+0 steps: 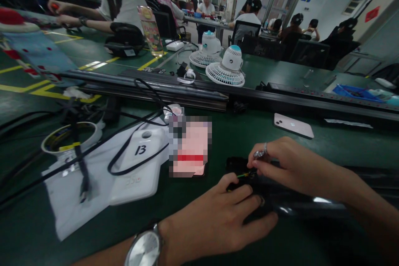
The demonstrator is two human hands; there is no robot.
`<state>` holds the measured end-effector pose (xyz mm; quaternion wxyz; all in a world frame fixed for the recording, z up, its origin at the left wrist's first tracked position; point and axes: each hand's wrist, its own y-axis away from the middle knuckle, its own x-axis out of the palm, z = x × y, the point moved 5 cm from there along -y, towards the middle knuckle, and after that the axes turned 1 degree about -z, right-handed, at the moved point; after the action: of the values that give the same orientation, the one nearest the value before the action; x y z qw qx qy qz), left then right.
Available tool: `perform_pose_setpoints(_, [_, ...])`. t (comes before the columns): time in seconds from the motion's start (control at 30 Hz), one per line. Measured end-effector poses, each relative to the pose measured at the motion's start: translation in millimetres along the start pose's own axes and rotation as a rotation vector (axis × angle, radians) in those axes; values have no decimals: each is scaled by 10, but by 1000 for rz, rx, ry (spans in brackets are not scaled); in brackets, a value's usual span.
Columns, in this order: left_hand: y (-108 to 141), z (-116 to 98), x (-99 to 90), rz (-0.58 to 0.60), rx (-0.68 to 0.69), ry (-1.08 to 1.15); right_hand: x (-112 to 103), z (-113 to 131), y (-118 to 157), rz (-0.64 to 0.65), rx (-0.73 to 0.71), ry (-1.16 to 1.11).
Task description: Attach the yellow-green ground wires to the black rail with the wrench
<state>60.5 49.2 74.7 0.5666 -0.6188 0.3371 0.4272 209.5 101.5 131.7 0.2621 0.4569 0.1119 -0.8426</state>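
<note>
My left hand (230,212) reaches in from the bottom with its fingers spread over a dark part (237,163); the thumb and index finger are beside thin green and yellow wires (243,175). Whether those fingers pinch anything is hard to make out. My right hand (280,166), with a ring on one finger, is closed in a pinch at the wire ends, just right of the left fingertips. What lies between its fingertips is too small and dark to name. A long glossy black piece (311,208) lies below the right hand.
Left are a white power bank (137,178) marked 13, paper (62,208), a tape roll (70,149) and black cables. A phone (191,145) lies centrally, a pink phone (293,125) right. Beyond are long dark bars (174,91), two fans (226,68) and people.
</note>
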Motion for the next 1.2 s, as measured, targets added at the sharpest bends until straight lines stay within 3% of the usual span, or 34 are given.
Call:
perform_pose_setpoints(0.27, [28,-2,-20,-23,4,-10,7,115,-99,59,-8,92])
perform_pose_setpoints(0.6, [35,-15,-47,-35,5,-20,75,171,6,186,-49,56])
perform_pose_setpoints(0.93, [36,-17,-23,-36,10,-27,12,37,235,77,-53,-81])
perform_pose_setpoints(1.2, [22,-11,-43,-75,8,-28,-92,-152,337,-125,60,-176])
